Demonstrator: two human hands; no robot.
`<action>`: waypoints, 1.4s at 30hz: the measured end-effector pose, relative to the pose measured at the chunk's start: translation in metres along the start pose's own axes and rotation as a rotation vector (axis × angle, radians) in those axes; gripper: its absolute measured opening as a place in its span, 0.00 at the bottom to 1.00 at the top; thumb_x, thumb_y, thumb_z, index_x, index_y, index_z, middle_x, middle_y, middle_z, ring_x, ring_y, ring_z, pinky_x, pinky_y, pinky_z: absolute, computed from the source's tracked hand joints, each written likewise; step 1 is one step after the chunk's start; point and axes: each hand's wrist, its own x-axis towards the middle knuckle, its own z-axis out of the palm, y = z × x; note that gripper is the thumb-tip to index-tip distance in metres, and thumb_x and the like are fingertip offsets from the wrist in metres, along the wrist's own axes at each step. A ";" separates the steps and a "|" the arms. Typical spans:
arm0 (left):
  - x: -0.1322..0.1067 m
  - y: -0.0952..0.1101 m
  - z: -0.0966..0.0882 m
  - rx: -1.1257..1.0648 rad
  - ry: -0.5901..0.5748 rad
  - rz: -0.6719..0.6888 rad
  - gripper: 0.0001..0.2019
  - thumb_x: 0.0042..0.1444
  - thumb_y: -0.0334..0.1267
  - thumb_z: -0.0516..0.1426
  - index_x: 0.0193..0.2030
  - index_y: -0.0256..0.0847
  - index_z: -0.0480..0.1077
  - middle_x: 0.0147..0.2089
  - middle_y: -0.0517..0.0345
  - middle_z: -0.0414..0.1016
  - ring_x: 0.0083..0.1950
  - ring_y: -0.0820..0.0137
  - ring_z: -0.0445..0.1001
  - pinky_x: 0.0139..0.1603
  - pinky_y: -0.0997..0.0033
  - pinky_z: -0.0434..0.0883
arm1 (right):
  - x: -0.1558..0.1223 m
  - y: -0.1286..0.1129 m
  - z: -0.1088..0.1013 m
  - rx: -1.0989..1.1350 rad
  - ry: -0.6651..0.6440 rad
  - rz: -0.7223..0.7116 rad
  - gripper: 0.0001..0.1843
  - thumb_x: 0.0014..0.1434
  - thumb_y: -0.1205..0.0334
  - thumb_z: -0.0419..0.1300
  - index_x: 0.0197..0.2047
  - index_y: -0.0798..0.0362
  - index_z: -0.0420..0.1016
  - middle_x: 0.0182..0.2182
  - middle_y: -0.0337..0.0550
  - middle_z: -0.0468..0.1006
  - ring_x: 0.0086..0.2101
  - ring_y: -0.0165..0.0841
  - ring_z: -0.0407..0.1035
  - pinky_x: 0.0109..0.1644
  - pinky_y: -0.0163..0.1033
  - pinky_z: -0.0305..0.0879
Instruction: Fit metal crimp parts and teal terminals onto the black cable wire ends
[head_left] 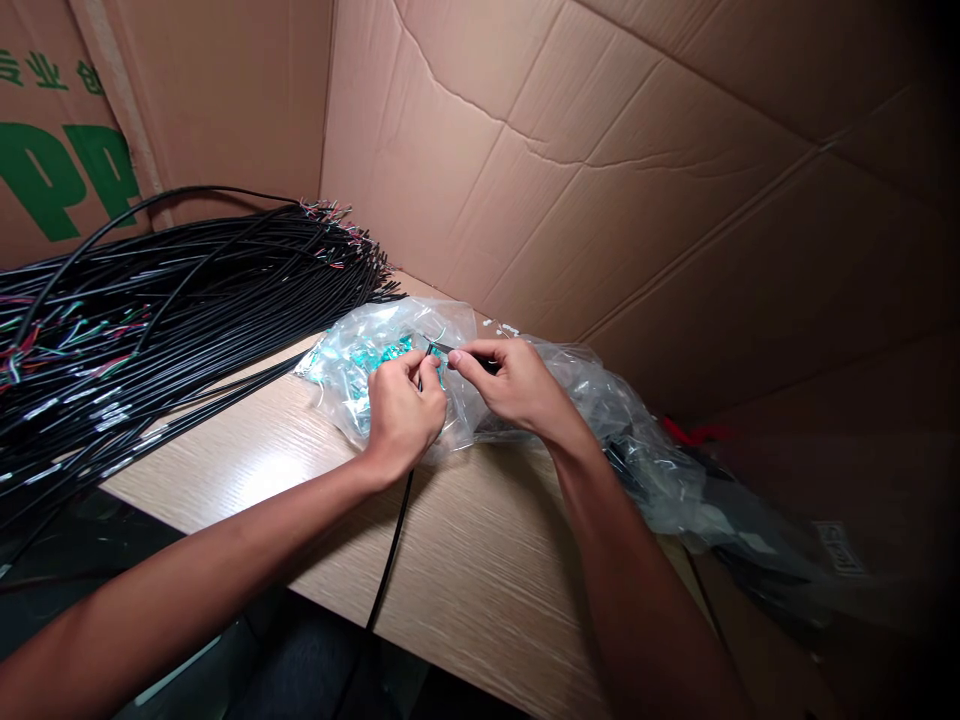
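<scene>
My left hand (406, 405) is closed around a black cable (391, 560), pinching it near its end between thumb and fingers. The rest of the cable hangs down over the table's front edge. In my right hand (517, 380), closed too, is a slim dark tool with a thin pointed tip (441, 346); most of it is hidden by the fingers. That tip meets the cable end, where fine wires are too small to make out clearly. Both hands are above a clear plastic bag (349, 400) with small teal pieces (390, 350) in it.
A large bundle of black cables (247, 270) with coloured wire ends covers the left side. Cardboard walls (480, 160) rise behind the wood-grain table (465, 560). More clear plastic (637, 450) runs along the right, near a red item (697, 432). Small white bits (501, 328) lie behind the hands.
</scene>
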 end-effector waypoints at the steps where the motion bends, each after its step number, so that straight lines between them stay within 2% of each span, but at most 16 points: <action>1: 0.000 0.000 0.000 -0.001 0.001 0.002 0.14 0.71 0.34 0.56 0.34 0.38 0.78 0.27 0.57 0.70 0.29 0.69 0.62 0.34 0.66 0.56 | 0.000 0.000 0.001 0.003 -0.001 -0.005 0.41 0.72 0.34 0.49 0.49 0.68 0.82 0.40 0.43 0.73 0.34 0.05 0.49 0.39 0.20 0.42; 8: 0.000 0.001 -0.001 -0.023 0.010 0.004 0.15 0.71 0.33 0.56 0.30 0.39 0.73 0.25 0.59 0.66 0.28 0.70 0.58 0.33 0.65 0.53 | 0.001 -0.002 0.002 0.014 0.015 -0.026 0.40 0.72 0.36 0.50 0.48 0.70 0.81 0.38 0.44 0.71 0.34 0.05 0.47 0.39 0.21 0.38; 18: 0.001 -0.003 0.001 -0.011 0.004 -0.022 0.13 0.71 0.35 0.56 0.37 0.37 0.81 0.29 0.55 0.74 0.29 0.69 0.65 0.34 0.67 0.60 | 0.004 0.000 0.000 -0.051 0.003 -0.022 0.41 0.73 0.36 0.49 0.47 0.71 0.80 0.33 0.45 0.68 0.33 0.06 0.42 0.40 0.22 0.34; 22: 0.002 -0.003 0.001 0.006 0.000 -0.058 0.12 0.70 0.34 0.57 0.37 0.35 0.81 0.30 0.53 0.78 0.29 0.68 0.66 0.34 0.66 0.60 | 0.006 -0.001 -0.002 -0.081 -0.022 -0.015 0.40 0.72 0.35 0.51 0.47 0.70 0.82 0.31 0.45 0.65 0.33 0.05 0.43 0.40 0.22 0.35; 28: 0.005 -0.003 0.000 -0.003 -0.001 -0.087 0.13 0.68 0.36 0.57 0.34 0.36 0.80 0.24 0.57 0.70 0.27 0.70 0.60 0.31 0.66 0.53 | 0.009 -0.006 -0.002 -0.122 -0.033 0.010 0.39 0.73 0.37 0.50 0.44 0.72 0.79 0.30 0.46 0.64 0.33 0.06 0.43 0.40 0.24 0.34; 34: 0.010 -0.004 -0.001 -0.005 0.000 -0.095 0.13 0.68 0.36 0.57 0.36 0.34 0.81 0.24 0.58 0.68 0.25 0.71 0.59 0.30 0.66 0.53 | 0.013 -0.010 0.000 -0.140 -0.026 0.035 0.38 0.73 0.39 0.50 0.44 0.72 0.79 0.32 0.45 0.67 0.33 0.06 0.42 0.40 0.24 0.34; 39: 0.011 -0.004 -0.003 0.020 0.018 -0.070 0.14 0.69 0.36 0.57 0.37 0.34 0.82 0.25 0.57 0.71 0.27 0.70 0.61 0.32 0.65 0.55 | 0.014 -0.020 -0.001 -0.180 -0.028 0.066 0.37 0.74 0.40 0.50 0.47 0.71 0.80 0.36 0.43 0.72 0.32 0.04 0.44 0.39 0.23 0.37; 42: 0.010 -0.004 -0.004 0.050 0.040 -0.037 0.14 0.69 0.37 0.57 0.38 0.34 0.83 0.25 0.57 0.70 0.27 0.70 0.59 0.32 0.65 0.55 | 0.013 -0.025 -0.002 -0.177 -0.016 0.080 0.36 0.74 0.41 0.50 0.43 0.72 0.78 0.34 0.42 0.71 0.31 0.04 0.41 0.37 0.24 0.36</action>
